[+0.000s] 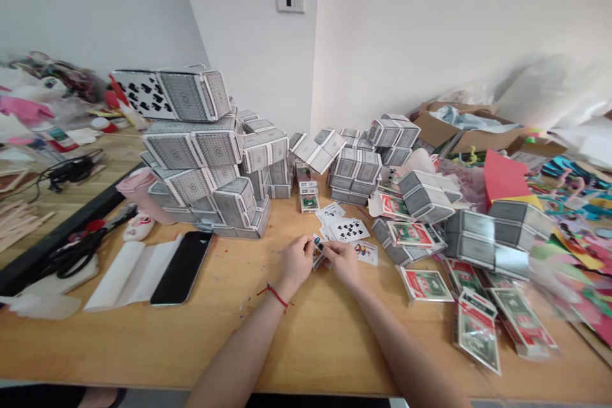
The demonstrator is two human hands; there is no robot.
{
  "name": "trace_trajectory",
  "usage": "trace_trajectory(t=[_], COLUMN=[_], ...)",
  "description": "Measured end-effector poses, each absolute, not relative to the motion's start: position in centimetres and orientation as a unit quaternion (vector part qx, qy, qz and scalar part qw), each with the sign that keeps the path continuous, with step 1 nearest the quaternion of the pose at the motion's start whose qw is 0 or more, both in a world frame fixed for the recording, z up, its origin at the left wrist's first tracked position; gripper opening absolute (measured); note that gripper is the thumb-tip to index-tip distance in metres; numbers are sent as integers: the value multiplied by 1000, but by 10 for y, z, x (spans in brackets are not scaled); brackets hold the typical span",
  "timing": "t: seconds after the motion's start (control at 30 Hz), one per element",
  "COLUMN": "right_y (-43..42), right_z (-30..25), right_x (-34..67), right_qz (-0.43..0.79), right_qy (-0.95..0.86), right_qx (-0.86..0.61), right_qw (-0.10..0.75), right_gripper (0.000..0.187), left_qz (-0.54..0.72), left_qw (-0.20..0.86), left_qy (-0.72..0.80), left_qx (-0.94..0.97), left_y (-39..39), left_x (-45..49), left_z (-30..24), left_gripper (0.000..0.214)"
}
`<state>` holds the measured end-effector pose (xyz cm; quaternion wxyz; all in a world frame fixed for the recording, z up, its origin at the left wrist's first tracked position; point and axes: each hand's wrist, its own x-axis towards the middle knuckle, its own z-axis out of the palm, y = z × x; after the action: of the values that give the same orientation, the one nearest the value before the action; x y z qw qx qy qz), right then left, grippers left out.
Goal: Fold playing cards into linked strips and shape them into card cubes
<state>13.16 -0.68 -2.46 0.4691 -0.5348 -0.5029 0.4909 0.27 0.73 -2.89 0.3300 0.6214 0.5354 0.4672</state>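
Note:
My left hand (295,262) and my right hand (342,261) meet over the middle of the wooden table, fingers pinched together. Between them shows a small part of a playing card (317,261); the rest is hidden by my fingers. Just beyond my hands lie loose cards, among them a black spade card (349,229) face up. A joker card (367,254) sits beside my right hand. Farther back, a short stack of card packs (308,197) stands between blocks folded from grey-backed cards.
Tall stacked card blocks (191,146) rise at left; more blocks (356,169) stand at centre right. Card boxes (425,285) lie scattered on the right. A black phone (182,268), white paper roll (119,277) and scissors (79,252) are left. A cardboard box (459,140) stands behind.

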Motion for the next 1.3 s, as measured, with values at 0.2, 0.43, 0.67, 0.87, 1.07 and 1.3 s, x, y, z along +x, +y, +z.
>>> trace_trajectory(t=[0.2,0.43,0.67,0.87,1.07,1.3], right_y=[-4,-3,-3,-4,-4,0], right_z=[-25,-23,-28,-27,-24,-22], right_x=[133,137,130,133,137,142], right_qz=[534,497,464,377,338,579], right_qy=[-480,-484,-490,-522,-548,-444], right_qx=[-494,-518,-560,-603,-616,-486], right_qw=[491,501,479,472,454,481], right_gripper=[21,22,29,23,23,28], left_qz=[506,533,578,528,487,479], left_qw=[459,462,451,450,374,404], left_qy=[527,520,516,482,519,509], left_qx=[505,481,443,535,594,590], left_y=[14,10,16,14,15,19], left_x=[9,13,11,10,6,3], left_z=[-31,-27,-27,-37,-39,-38], left_gripper=[21,19,16,30,35,40])
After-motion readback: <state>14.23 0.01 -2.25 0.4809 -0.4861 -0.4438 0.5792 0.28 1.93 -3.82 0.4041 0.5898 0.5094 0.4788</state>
